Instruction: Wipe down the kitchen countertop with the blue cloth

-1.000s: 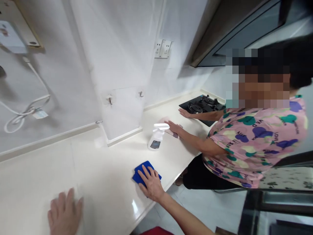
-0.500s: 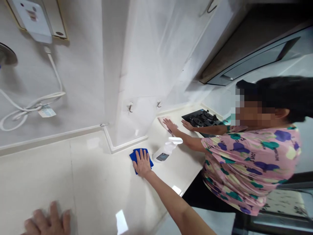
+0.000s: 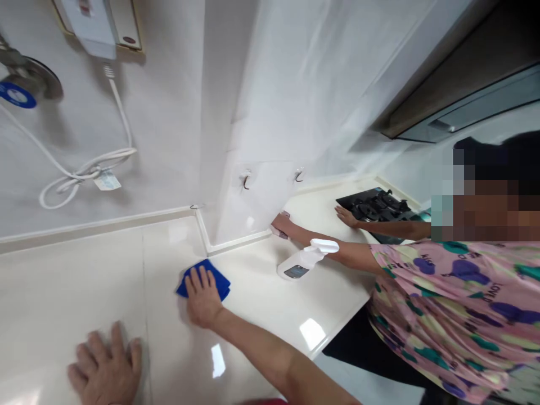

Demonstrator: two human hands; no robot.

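Note:
My right hand (image 3: 203, 295) lies flat with spread fingers on a blue cloth (image 3: 211, 274), pressing it onto the cream countertop (image 3: 261, 292) near the base of a white wall column. My left hand (image 3: 105, 368) rests flat on the countertop at the lower left, fingers apart, holding nothing. A white spray bottle (image 3: 304, 262) stands to the right of the cloth.
A person in a pink patterned shirt (image 3: 455, 309) leans over the counter at the right, one hand on a pink cloth (image 3: 282, 225) by the column, the other beside a black gas hob (image 3: 375, 205). A coiled white cable (image 3: 80, 174) hangs on the wall.
My right hand has slid the blue cloth leftward along the counter, away from the spray bottle. The other person's hand with the pink cloth has moved nearer the column.

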